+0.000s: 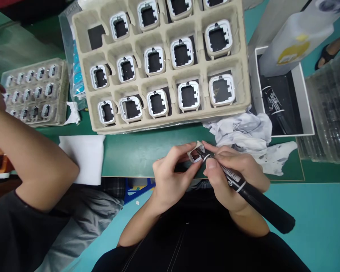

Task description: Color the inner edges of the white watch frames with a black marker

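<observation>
A small white square frame (197,152) is pinched between the fingers and thumb of my left hand (171,177), over the front of the green table. My right hand (235,173) is closed around a thick black marker (260,200), its tip pointing down-left into the frame and touching or nearly touching its inner edge. The marker's back end sticks out toward the lower right. Beyond my hands, a beige moulded tray (170,81) holds rows of similar white frames, one per compartment; its top-left compartment has no frame.
White crumpled cloths (243,128) lie right of my hands. A white box (307,109) holds a bottle (297,41) and another marker (276,107). At left are a folded white cloth (83,158), a clear tray (61,102) of small parts and a co-worker's arm (31,151).
</observation>
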`<state>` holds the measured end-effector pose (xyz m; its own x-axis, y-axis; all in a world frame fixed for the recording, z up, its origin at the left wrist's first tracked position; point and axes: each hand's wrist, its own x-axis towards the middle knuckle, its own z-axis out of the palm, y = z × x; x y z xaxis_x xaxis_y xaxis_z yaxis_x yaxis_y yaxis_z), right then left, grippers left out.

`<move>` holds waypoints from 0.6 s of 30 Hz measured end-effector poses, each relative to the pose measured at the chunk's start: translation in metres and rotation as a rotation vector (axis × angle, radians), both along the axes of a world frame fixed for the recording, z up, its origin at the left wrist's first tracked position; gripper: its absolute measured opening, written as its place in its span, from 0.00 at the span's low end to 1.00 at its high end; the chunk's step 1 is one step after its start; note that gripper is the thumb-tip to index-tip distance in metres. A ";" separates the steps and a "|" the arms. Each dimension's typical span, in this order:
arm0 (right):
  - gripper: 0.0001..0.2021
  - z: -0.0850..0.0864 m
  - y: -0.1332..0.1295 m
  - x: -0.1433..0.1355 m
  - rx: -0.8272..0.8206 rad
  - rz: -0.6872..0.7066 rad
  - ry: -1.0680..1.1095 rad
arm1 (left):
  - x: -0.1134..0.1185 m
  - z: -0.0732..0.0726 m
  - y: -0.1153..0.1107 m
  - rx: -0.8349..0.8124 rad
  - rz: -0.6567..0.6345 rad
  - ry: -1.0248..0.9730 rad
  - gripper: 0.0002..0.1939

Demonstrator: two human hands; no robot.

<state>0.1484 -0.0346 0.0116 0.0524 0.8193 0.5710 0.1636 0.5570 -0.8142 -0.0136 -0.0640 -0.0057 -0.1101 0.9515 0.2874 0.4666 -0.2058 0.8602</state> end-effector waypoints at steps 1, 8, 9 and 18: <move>0.12 -0.002 -0.001 -0.001 0.004 -0.008 0.002 | 0.000 0.000 0.000 0.002 -0.004 -0.003 0.20; 0.10 -0.009 -0.004 0.000 0.009 -0.053 -0.044 | 0.000 0.001 0.000 0.032 -0.012 0.047 0.19; 0.11 -0.009 -0.004 0.001 0.012 -0.043 -0.072 | 0.000 0.001 0.000 0.037 -0.012 0.057 0.19; 0.11 -0.007 -0.003 -0.003 0.018 -0.084 -0.101 | 0.003 0.002 -0.001 0.030 0.016 0.067 0.19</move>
